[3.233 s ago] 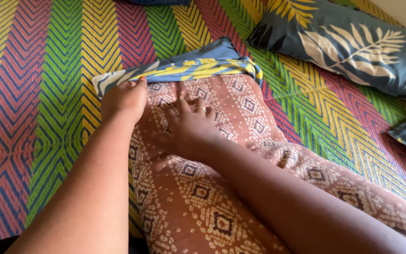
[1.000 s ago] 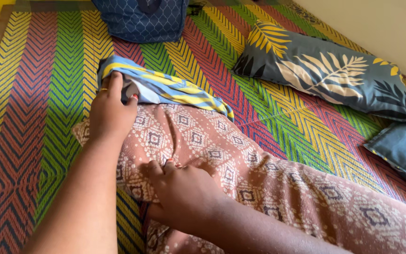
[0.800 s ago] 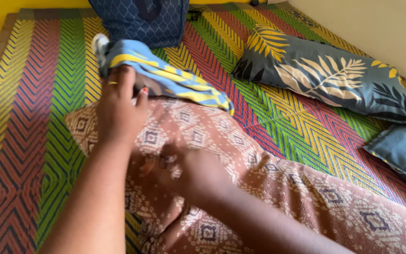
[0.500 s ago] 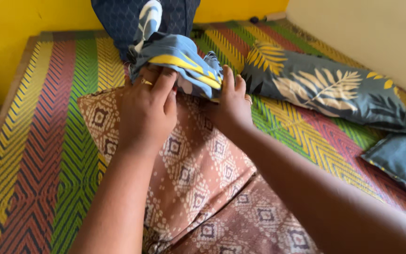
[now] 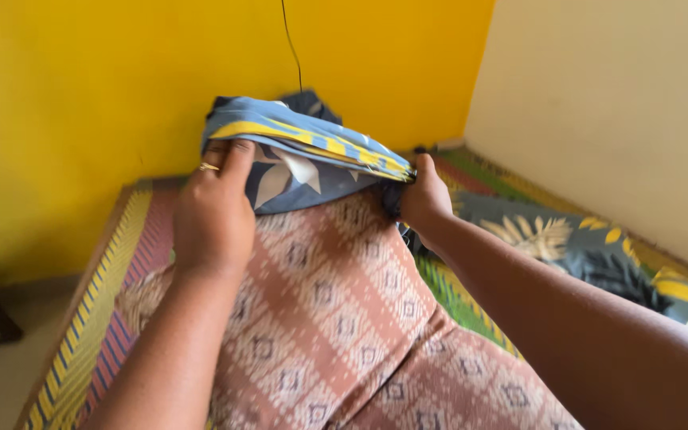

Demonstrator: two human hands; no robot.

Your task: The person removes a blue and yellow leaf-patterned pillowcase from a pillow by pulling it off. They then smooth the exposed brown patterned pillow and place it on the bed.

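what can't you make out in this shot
Head view only:
- Far end of the brown patterned pillow: inside the blue and yellow cover.
- Right hand fingertips: tucked into the cover's edge.
- Leaf-print pillow: blurred, partly behind the right forearm.
- Dark thing behind the cover: mostly hidden.

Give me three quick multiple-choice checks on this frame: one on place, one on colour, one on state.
1. Where is the blue-and-yellow pillowcase?
A. over the top end of the brown patterned pillow
B. flat on the mat
C. under the leaf-print pillow

2. What colour is the wall behind it?
A. white
B. yellow
C. green

3. What holds the pillowcase?
A. left hand only
B. neither hand
C. both hands

Answers: 1 A, it caps the pillow's far end. 2 B, the wall is yellow. 3 C, the left hand and right hand each grip an edge.
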